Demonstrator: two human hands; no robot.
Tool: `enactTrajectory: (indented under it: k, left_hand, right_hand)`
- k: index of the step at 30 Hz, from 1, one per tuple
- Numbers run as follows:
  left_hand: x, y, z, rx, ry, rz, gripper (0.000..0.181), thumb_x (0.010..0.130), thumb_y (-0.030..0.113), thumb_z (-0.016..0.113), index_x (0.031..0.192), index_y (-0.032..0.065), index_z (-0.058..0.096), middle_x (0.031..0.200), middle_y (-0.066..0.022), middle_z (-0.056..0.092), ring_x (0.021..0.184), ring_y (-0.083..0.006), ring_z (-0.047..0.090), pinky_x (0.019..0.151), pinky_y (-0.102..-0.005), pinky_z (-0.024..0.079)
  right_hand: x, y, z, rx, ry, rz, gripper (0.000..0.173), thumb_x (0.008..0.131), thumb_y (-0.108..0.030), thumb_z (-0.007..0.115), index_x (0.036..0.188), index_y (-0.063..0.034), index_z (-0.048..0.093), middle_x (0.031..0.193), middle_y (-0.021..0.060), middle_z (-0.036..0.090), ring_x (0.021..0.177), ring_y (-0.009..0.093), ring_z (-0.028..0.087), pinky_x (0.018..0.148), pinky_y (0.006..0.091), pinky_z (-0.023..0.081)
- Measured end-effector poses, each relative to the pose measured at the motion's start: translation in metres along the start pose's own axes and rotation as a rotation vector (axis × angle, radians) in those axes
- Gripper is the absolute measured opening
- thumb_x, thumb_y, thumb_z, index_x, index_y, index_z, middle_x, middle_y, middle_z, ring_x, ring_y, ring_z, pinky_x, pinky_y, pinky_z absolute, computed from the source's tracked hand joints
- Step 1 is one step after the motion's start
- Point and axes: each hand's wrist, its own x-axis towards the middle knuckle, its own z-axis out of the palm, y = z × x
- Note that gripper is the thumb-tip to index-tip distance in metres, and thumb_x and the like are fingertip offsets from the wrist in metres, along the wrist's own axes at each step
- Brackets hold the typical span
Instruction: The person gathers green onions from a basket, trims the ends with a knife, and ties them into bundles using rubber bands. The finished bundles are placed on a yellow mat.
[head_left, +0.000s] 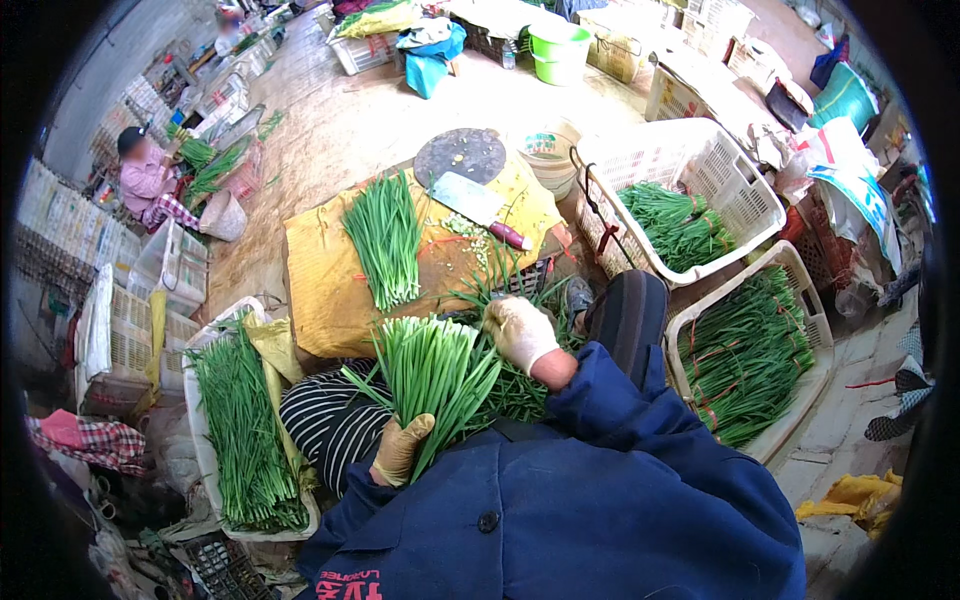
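My gloved left hand (405, 448) is closed around the lower part of a thick bunch of garlic chives (431, 367), its pale cut ends fanned upward over my lap. At the right side of that bunch is my gloved right hand (519, 328), fingers curled; whether it pinches a stalk cannot be told. A second pile of chives (384, 244) lies on the low table covered with yellow cloth (322, 259). Farther back rest a cleaver (469, 196) with a dark red handle and a round dark board (460, 156), with chopped bits near them. Loose green leaves lie below my right hand.
Crates of chives flank me: one at left (196, 405), one at right (821, 330), and a larger white crate (739, 150) with tied bundles. A bucket (555, 169) stands behind the table, a green bucket (559, 56) farther off. Another person (142, 180) sits at far left.
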Motion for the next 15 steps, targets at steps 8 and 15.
enactTrajectory:
  k: [8, 15]
  left_hand:
    - [0.0, 0.006, 0.007, 0.055, -0.023, 0.047, 0.05, 0.089, 0.029, 0.068, 0.127, 0.0011, 0.052, 0.114, -0.0094, 0.063, 0.094, -0.0185, 0.063, 0.083, -0.0313, 0.052]
    - [-0.001, 0.016, 0.027, -0.057, -0.087, -0.008, 0.048, 0.09, 0.031, 0.066, 0.125, 0.0009, 0.054, 0.112, -0.0082, 0.064, 0.097, -0.0176, 0.063, 0.086, -0.03, 0.052]
  right_hand:
    - [0.026, 0.005, -0.046, 0.064, -0.039, -0.063, 0.033, 0.082, -0.027, 0.071, 0.103, -0.0026, 0.066, 0.104, 0.0189, 0.063, 0.098, 0.034, 0.062, 0.088, 0.0412, 0.049]
    - [0.015, -0.04, -0.028, 0.182, -0.514, -0.162, 0.034, 0.07, -0.017, 0.078, 0.096, -0.002, 0.062, 0.099, 0.0186, 0.064, 0.096, 0.035, 0.061, 0.082, 0.0405, 0.05]
